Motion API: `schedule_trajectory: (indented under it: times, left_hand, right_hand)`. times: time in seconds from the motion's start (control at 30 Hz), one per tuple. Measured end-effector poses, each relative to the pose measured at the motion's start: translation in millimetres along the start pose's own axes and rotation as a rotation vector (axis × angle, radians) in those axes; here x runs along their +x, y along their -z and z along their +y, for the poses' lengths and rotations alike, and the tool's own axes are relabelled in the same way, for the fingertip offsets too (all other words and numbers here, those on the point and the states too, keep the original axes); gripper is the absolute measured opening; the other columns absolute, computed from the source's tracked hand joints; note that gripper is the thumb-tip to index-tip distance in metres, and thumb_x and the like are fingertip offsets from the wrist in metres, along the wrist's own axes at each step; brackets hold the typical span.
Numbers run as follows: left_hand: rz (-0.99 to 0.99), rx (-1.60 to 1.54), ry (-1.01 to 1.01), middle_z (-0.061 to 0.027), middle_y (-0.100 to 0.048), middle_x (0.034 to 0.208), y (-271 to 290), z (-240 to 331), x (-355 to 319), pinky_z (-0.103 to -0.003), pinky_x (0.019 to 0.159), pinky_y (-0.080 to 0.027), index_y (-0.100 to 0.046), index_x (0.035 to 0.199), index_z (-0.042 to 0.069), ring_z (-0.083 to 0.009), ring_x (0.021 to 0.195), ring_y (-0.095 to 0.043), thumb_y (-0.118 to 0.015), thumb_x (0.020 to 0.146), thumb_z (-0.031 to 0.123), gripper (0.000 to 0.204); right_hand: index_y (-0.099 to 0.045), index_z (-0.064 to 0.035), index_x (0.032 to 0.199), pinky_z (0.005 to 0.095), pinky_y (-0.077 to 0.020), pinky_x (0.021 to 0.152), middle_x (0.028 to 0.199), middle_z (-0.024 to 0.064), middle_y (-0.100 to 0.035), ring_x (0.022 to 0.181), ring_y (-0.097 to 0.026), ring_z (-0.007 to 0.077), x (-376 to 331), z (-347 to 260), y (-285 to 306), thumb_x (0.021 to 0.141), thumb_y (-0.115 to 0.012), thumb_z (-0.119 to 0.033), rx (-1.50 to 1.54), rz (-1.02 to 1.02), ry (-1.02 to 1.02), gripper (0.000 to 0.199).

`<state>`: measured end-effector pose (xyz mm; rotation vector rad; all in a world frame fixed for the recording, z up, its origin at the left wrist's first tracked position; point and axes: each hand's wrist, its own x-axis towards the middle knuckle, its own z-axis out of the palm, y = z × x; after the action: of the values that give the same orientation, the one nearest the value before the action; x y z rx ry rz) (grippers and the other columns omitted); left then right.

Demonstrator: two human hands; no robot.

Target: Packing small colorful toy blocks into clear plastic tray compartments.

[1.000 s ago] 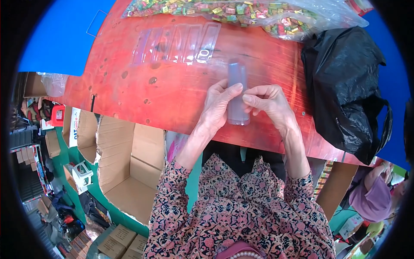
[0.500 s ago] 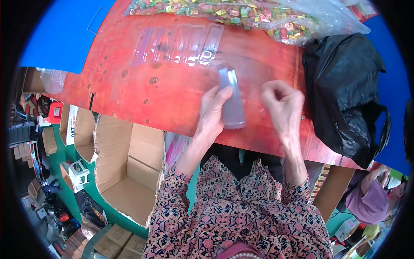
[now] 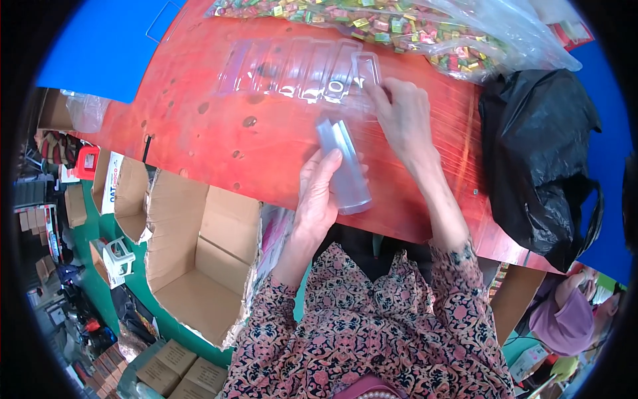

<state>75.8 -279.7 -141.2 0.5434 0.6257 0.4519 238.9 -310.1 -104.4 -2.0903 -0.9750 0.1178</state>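
My left hand (image 3: 316,196) is wrapped round a stack of long, narrow clear plastic trays (image 3: 349,174), held tilted above the near part of the red table (image 3: 193,139). Farther off, my right hand (image 3: 407,120) is closed in a pinch at the near right corner of a single clear plastic tray (image 3: 367,65). That tray lies at the right end of a row of similar clear trays (image 3: 292,70), overlapping or touching its neighbour. Glare blurs the edges of the trays.
A clear bag of small, colourful wrapped sweets (image 3: 399,26) spreads along the far edge. At the right sits a black plastic bag (image 3: 538,153). An open cardboard box (image 3: 199,266) stands below the table's left front edge. A person in purple (image 3: 561,319) is at the lower right.
My right hand has moved away from me and slightly left, from beside the stack to the row's right end, where another tray now lies. The left hand still holds the stack.
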Motion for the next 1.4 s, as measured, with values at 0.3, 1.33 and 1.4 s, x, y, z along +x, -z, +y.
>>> schedule_trajectory:
  times: [0.3, 1.33, 1.4]
  left_hand:
    - [-0.019, 0.069, -0.139, -0.0036, -0.061, 0.092, 0.1, 0.3, 0.5, -0.027, 0.074, -0.051, -0.055, 0.107, 0.002, -0.0104, 0.08, -0.06, -0.061, 0.088, 0.018, 0.025]
    - [0.065, 0.065, -0.201, -0.0142, -0.064, 0.095, 19.6, 9.1, 1.8, -0.038, 0.07, -0.057, -0.054, 0.108, 0.002, -0.023, 0.08, -0.066, -0.058, 0.089, 0.024, 0.029]
    - [0.064, 0.065, -0.198, -0.0143, -0.064, 0.095, 19.7, 8.1, 3.1, -0.039, 0.07, -0.057, -0.054, 0.108, 0.001, -0.0232, 0.081, -0.066, -0.058, 0.089, 0.023, 0.029]
  right_hand:
    - [-0.067, 0.0043, 0.077, 0.0243, -0.0427, 0.044, 0.059, 0.0056, -0.061, 0.051, -0.057, 0.0094, -50.2, -17.5, 26.9, 0.078, -0.07, -0.014, 0.665, -0.669, -0.365, 0.019]
    - [-0.062, -0.0034, 0.092, 0.0389, -0.0436, 0.08, 0.101, 0.0082, -0.056, 0.092, -0.051, 0.0282, -15.8, 44.0, -16.2, 0.07, -0.07, -0.013, -0.348, -0.1, 0.398, 0.026]
    - [-0.062, -0.0041, 0.094, 0.039, -0.0434, 0.081, 0.102, 0.0095, -0.056, 0.093, -0.051, 0.0289, -12.3, 42.9, -13.4, 0.071, -0.07, -0.013, -0.333, -0.142, 0.39, 0.026]
